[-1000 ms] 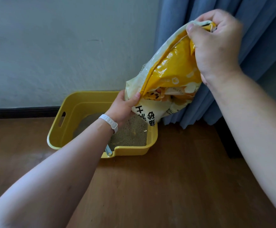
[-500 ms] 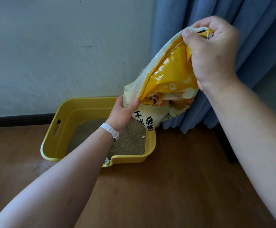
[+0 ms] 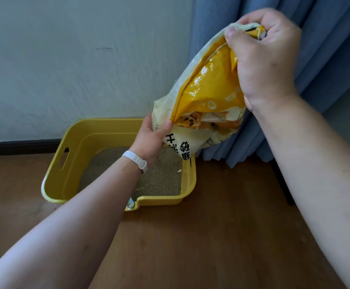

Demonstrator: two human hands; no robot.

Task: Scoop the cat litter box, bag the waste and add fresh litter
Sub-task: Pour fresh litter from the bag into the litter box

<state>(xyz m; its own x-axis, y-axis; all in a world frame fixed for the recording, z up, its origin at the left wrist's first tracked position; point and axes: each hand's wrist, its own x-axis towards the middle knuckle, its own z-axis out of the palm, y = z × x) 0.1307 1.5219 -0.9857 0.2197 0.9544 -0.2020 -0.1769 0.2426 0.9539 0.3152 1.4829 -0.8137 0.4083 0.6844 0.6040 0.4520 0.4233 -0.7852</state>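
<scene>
A yellow litter box (image 3: 67, 170) stands on the wooden floor against the wall, with a layer of tan litter (image 3: 161, 176) inside. Over its far right corner I hold a yellow and cream litter bag (image 3: 207, 94) tilted, its lower end down over the box. My right hand (image 3: 263, 59) grips the bag's bunched upper end, raised high. My left hand (image 3: 151, 138), with a white band on the wrist, pinches the bag's lower edge just above the litter. The bag's mouth is hidden behind my left hand.
A blue curtain (image 3: 326, 38) hangs right behind the bag. A pale wall (image 3: 76, 59) with a dark skirting board (image 3: 21, 146) runs behind the box. A small metal piece (image 3: 130, 204) sits at the box's front rim. Wooden floor (image 3: 211, 236) stretches in front.
The view has shifted a little, so the box sits lower and more to the left. Both hands keep the same grip on the tilted bag, with the left hand slightly higher on it.
</scene>
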